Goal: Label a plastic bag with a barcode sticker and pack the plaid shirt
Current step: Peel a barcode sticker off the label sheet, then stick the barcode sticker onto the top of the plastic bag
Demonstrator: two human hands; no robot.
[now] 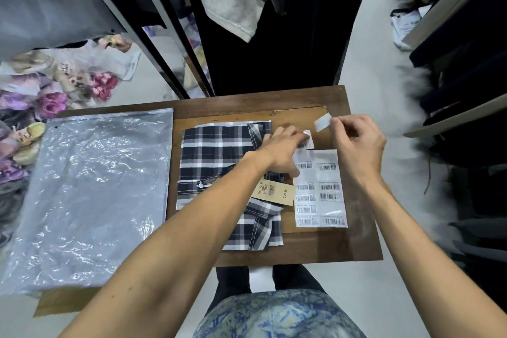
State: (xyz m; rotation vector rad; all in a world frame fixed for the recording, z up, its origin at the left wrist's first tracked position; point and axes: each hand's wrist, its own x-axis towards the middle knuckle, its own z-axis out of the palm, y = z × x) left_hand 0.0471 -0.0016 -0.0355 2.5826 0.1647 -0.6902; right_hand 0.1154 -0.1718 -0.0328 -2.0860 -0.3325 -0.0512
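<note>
A folded black-and-white plaid shirt (219,164) lies on the small wooden table (323,247), with a tan price tag (277,191) on it. To its right lies a white sheet of barcode stickers (321,195). My left hand (282,151) presses flat on the sheet's top left corner and the shirt's edge. Above the sheet's top, my right hand (356,143) pinches a peeled white sticker (323,122) between its fingertips. A large clear plastic bag (90,195) lies flat on the left, apart from both hands.
A black rack frame (170,44) and a hanging white cloth (233,3) stand behind the table. Bags of colourful soft items (49,90) pile at the far left. Dark shelves with clothes (466,118) line the right side. My legs are below the table's front edge.
</note>
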